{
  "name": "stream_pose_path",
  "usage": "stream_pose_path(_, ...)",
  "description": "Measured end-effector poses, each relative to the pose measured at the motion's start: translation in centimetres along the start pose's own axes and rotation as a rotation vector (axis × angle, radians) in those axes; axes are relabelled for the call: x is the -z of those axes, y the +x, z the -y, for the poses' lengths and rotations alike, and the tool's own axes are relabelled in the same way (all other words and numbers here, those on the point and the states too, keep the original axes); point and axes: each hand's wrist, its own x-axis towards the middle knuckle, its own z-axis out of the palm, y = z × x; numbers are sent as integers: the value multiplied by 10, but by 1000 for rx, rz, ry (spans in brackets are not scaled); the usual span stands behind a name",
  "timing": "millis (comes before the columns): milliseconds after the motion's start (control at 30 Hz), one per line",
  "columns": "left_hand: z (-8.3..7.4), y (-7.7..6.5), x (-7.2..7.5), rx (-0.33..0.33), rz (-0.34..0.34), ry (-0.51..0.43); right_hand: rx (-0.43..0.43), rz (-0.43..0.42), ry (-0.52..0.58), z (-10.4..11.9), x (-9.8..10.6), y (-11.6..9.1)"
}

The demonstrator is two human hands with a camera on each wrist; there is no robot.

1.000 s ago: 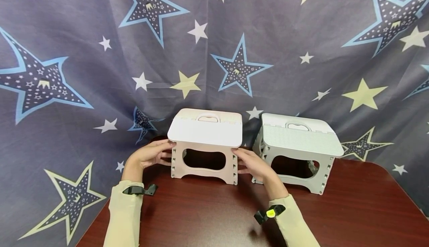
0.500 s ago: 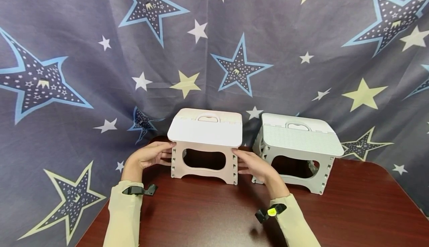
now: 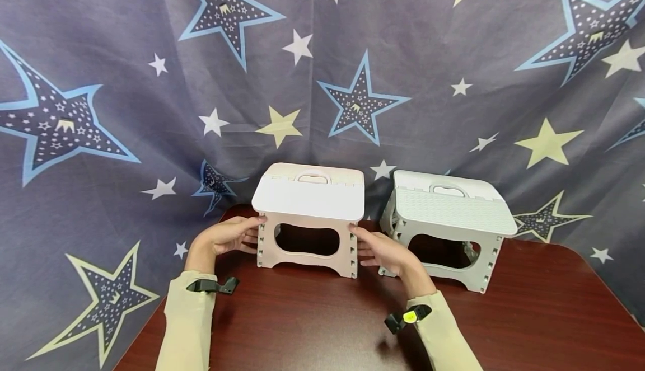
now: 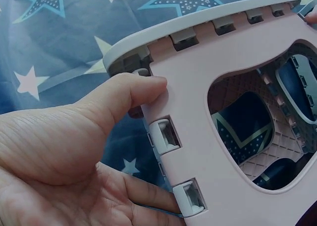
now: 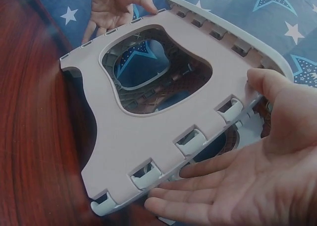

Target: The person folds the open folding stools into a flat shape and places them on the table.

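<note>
Slightly shifted, left hand (image 3: 225, 236) and right hand (image 3: 387, 253), loosely uncurled, touch the pink stool (image 3: 308, 196), apparently steadying it; lifting needs firmer grips.

Two stools (image 3: 308, 196) counted, one between the fingers (image 4: 148, 89), one right of them; two hands (image 3: 227, 236); two wristbands (image 3: 201, 286), two sleeves (image 3: 186, 320) behind; one table (image 3: 292, 326) below; one curtain (image 3: 383, 1) beyond.

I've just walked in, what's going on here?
Someone is touching a pink-and-white stool, left grip at its left side, right grip at its right, thumbs against the front. It stands unfolded on a reddish-brown table. A pale grey stool, also unfolded, stands to the right, and a starry cloth hangs behind.
</note>
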Motion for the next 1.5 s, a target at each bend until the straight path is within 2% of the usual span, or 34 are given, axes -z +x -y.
stream_pose_path(267,5,1,0,10,6,-4,3,38,5,-4,1,3)
stream_pose_path(567,7,1,2,-7,20,-13,16,52,2,-6,1,3)
stream_pose_path(1500,5,1,-3,11,-2,26,24,29,11,-5,0,2)
